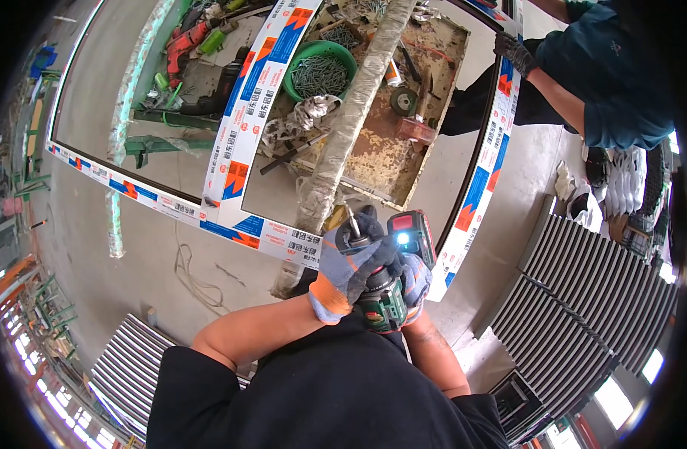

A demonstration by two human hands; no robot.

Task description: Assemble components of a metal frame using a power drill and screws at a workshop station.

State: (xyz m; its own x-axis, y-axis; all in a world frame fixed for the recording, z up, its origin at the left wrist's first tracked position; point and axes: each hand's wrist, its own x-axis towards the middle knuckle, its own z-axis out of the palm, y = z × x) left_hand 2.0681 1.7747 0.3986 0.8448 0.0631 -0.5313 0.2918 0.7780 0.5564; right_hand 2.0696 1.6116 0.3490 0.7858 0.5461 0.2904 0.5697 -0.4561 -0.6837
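Observation:
Close in front of my chest I hold a green and black cordless drill (382, 305). My right hand (416, 281), in a grey-blue glove, is closed round its grip; the fingers are partly hidden. Above that hand shows the battery (418, 224), with a bright light beside it. My left hand (351, 263), gloved with an orange cuff, is closed round the front end near the chuck. A thin metal bit (353, 223) points up and away from it. Just beyond my hands lies the near rail of a frame (272, 233) wrapped in printed film.
A padded bar (356, 105) runs under the frame. Behind it, a worn tray (384, 161) holds a green bowl (320, 46) of screws and tools. A red drill (184, 51) lies at left. A co-worker's gloved hand (514, 54) touches the frame's right side. Stacked dark profiles (575, 299) stand right.

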